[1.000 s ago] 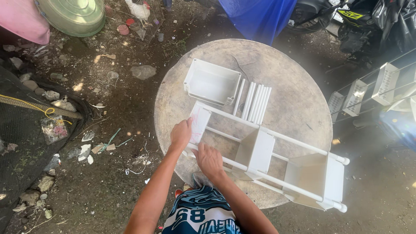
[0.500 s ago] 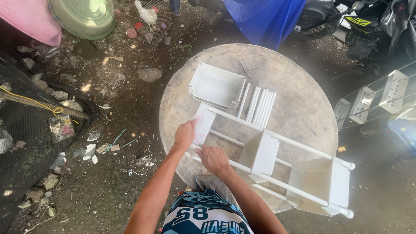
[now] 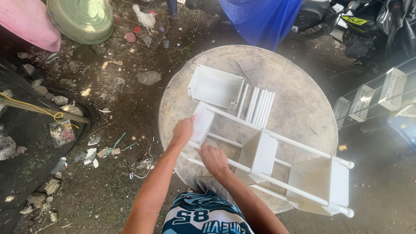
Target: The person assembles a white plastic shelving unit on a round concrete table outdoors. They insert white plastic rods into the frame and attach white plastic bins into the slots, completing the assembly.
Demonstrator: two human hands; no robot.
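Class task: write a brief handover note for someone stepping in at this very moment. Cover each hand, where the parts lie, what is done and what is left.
Left hand: on the end tray of the white rack.
Right hand: on the near rail beside it.
Parts: rack lies on its side on the round table; a loose tray and a bundle of white tubes lie behind it.
Done: three trays sit on the rails.
Left: loose tray and tubes not yet fitted.

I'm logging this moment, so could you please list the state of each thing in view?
Left hand: gripping the end tray.
Right hand: on the front rod.
White rack: lying on its side on the round table.
Loose tray: open side up.
Spare rods: lying side by side.
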